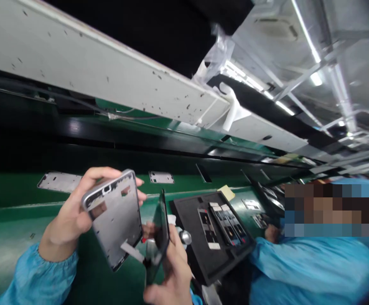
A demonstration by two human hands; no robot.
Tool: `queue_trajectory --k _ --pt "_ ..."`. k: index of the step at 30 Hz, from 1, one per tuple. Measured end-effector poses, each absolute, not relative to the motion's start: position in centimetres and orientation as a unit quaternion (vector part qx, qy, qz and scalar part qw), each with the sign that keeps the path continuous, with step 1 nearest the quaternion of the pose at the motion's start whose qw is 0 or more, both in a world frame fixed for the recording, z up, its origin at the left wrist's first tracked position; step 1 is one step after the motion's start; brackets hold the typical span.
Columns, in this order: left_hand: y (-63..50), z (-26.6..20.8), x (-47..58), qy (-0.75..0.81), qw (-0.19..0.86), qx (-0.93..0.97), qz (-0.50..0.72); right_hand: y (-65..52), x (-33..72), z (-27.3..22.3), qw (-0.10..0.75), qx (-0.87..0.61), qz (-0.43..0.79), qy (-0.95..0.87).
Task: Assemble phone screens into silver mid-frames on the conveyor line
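My left hand (68, 214) is closed around a grey phone frame (117, 224), tilted upright with its flat inner side and cut-outs towards me. In my right hand (176, 269) stands a dark, glossy phone screen (159, 237), seen nearly edge-on. A pale strip (133, 252) spans the gap between the frame's lower part and the screen; I cannot tell how it is fixed at either end. Behind the right fingers shows a round silvery knob or cap (186, 237), partly hidden.
A black foam tray (193, 224) with several phone parts lies to the right. Plates (59, 182) and a dark panel (203, 173) lie along the green bench (6, 233). A yellow note (226, 192) touches the tray. A co-worker's blue sleeve (298, 254) is at right.
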State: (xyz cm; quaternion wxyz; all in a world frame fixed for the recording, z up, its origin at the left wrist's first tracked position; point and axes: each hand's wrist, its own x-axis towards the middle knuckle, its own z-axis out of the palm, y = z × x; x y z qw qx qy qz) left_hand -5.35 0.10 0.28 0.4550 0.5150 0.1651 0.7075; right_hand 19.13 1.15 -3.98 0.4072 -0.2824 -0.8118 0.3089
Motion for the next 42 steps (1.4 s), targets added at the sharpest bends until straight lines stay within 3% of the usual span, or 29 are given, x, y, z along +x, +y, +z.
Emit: queue_trajectory --k 6,14,24,33,39,42 --pt "2.6 0.2 -5.0 0.227 0.427 0.524 0.701 2.1 17.2 -4.0 0.465 -0.274 0.445 -0.714" --pt "3.5 0.0 -4.0 0.318 0.4 0.55 0.66 2.5 16.4 -5.4 0.475 -0.248 0.512 -0.671" --pt "3.3 1.7 -3.8 0.401 0.389 0.534 0.635 2.1 16.9 -6.1 0.419 -0.283 0.516 -0.692" --pt "3.7 1.8 -2.7 0.44 0.358 0.55 0.613 2.1 14.5 -7.0 0.483 -0.285 0.536 -0.631" --pt "3.4 1.5 -2.5 0.475 0.38 0.514 0.605 4.2 13.5 -7.1 0.451 -0.346 0.431 -0.7" --pt "3.6 1.5 -1.1 0.462 0.457 0.439 0.621 5.4 13.4 -7.3 0.446 -0.353 0.38 -0.729"
